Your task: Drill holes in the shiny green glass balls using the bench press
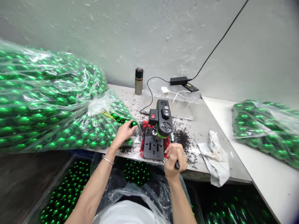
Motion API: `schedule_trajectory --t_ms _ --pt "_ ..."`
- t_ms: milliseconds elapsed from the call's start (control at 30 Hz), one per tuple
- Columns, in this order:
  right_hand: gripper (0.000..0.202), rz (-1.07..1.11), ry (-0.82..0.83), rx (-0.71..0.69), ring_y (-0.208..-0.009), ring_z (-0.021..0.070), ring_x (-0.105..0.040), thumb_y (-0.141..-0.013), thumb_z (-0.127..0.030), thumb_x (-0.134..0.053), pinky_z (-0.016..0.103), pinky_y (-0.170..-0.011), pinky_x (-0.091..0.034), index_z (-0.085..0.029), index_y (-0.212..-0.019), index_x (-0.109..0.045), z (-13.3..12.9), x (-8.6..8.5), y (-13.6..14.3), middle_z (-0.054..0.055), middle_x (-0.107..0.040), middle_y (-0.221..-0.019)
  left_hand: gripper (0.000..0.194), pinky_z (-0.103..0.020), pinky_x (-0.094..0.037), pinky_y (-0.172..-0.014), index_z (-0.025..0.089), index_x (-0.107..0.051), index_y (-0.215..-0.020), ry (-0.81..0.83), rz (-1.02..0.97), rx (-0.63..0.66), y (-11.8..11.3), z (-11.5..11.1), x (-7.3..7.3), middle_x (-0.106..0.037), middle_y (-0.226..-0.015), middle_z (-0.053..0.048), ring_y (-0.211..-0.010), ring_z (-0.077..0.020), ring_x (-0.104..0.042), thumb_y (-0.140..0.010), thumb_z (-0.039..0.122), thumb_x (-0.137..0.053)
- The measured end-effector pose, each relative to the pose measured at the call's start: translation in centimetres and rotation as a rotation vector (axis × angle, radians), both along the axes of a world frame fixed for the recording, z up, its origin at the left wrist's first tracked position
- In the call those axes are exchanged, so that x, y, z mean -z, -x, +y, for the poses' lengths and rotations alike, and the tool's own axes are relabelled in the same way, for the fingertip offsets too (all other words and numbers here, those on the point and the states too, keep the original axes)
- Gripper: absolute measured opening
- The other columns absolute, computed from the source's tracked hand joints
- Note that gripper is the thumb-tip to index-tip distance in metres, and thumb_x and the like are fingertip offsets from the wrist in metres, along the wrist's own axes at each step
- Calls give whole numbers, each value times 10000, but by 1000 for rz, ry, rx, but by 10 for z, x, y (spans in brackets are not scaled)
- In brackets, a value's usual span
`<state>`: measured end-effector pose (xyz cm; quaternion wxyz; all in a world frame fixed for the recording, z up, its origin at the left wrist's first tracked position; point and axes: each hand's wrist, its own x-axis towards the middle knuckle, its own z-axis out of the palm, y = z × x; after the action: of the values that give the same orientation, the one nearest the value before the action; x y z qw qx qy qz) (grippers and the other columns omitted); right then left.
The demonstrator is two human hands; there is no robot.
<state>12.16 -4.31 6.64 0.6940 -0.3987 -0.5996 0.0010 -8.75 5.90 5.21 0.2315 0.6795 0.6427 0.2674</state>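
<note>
My left hand (126, 130) is at the open mouth of a clear plastic bag of shiny green balls (93, 133), its thumb and fingers closed around a green ball (134, 123). My right hand (176, 158) is wrapped round the black handle of a tool (177, 165), just right of a small black machine (164, 116). The machine has a slotted black base plate (153, 146) and stands on something red (141, 147). Small black scraps (183, 138) lie thickly to its right and also around it.
A bottle (138, 81), a power adapter (178, 81) with cables and a clear plastic tray (184, 109) are behind the machine. A crumpled cloth (216, 158) hangs over the front edge at right. Another bag of green balls (263, 130) lies far right; ball-filled bins (63, 193) stand below.
</note>
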Motion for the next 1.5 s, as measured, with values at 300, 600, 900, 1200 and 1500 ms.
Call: schedule_trajectory --t_ms 300,600,900,1200,1500 --pt "303 -20 -17 27 -614 118 -533 -943 -108 -462 273 -568 -418 -211 -658 -465 1 -1 0 -19 -526 -645 223 -302 -604 -807 134 -725 -976 475 -1378 -133 -33 -30 8 -764 -926 -67 -807 -163 -731 -771 184 -797" --pt "324 -51 -4 28 -587 100 -519 -950 -102 -463 255 -540 -401 -213 -647 -439 4 -28 -3 -28 -509 -633 351 -256 -548 -651 149 -662 -1072 401 -972 -83 -59 -46 36 -710 -802 -18 -682 -146 -676 -774 304 -763" --pt "307 -73 -12 48 -599 122 -521 -944 -120 -464 273 -554 -410 -221 -655 -446 4 -23 -4 -23 -499 -623 346 -353 -555 -804 176 -673 -1173 11 -255 255 -66 -55 41 -715 -1053 -86 -816 -207 -676 -870 341 -643" --pt "301 -76 1 36 -604 105 -527 -946 -104 -454 254 -567 -415 -214 -667 -449 2 -25 -3 -29 -521 -638 317 -400 -535 -954 164 -668 -1193 -35 -95 389 -70 -51 33 -698 -1160 -138 -1054 -287 -682 -930 336 -620" --pt "283 -69 0 17 -617 114 -539 -953 -117 -446 265 -567 -433 -216 -688 -464 -2 -5 -2 -22 -530 -658 285 -463 -469 -1020 230 -711 -1135 -177 -263 256 -78 -61 56 -713 -1170 -113 -1102 -309 -646 -904 393 -671"
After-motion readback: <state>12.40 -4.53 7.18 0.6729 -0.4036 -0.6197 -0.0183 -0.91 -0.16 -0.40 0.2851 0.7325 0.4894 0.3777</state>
